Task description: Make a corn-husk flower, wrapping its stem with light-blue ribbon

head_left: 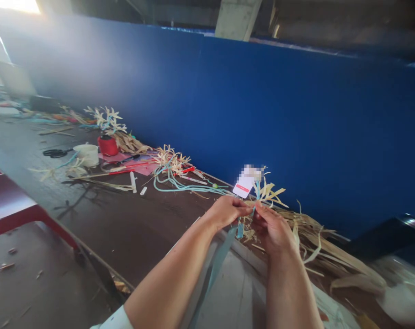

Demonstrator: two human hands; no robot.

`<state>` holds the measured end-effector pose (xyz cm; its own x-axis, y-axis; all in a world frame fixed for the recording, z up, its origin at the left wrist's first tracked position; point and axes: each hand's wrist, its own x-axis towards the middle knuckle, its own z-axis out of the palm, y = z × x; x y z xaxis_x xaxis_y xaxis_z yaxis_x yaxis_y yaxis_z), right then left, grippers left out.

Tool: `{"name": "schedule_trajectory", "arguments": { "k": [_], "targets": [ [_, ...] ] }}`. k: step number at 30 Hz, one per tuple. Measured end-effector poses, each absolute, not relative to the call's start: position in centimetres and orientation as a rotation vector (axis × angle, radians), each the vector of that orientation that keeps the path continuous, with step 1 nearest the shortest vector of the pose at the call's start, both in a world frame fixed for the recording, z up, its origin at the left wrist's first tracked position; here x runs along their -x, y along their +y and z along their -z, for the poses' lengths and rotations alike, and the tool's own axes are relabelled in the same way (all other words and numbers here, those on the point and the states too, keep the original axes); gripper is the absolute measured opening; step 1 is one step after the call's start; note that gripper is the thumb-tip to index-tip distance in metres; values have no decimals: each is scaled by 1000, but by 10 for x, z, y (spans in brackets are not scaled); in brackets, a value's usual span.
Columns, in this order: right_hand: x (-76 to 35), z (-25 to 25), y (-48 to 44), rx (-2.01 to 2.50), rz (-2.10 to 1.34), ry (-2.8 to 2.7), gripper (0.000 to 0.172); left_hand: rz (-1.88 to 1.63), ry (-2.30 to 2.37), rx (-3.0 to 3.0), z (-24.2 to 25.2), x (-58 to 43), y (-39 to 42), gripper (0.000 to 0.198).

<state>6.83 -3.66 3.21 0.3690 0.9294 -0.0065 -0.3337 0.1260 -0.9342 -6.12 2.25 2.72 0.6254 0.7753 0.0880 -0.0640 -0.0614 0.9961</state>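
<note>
Both my hands meet at a dried-leaf flower (271, 194) with pale, strip-like petals and a light blue stem. My right hand (272, 224) pinches the stem just below the petals, thumb uppermost. Fingertips of my left hand (230, 211) are closed at the same spot, on a blue-green ribbon (224, 251) that trails down between my forearms. Exactly how the ribbon meets the stem is hidden by my fingers. A white card (242, 189) with a red mark lies just behind my hands.
Finished-looking pale flowers (173, 160) with blue stems lie along the dark table (169, 228). Farther left are a white cup (87, 154), a red thread spool (108, 145) and black scissors (56, 153). Dry husk strips (317, 233) heap at right. A blue wall (296, 114) rises behind. A red stool (18, 205) stands left.
</note>
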Motion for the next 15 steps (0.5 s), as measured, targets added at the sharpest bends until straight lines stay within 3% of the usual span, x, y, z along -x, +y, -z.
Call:
{"name": "schedule_trajectory", "arguments": {
  "k": [6,15],
  "targets": [
    [-64,-33,-36,1118,-933,-768,24,-791,661,-1421,-32,61,22,37],
    [-65,-37,-39,1229,-802,-811,42,-819,750,-1479,-36,63,20,33]
  ]
}}
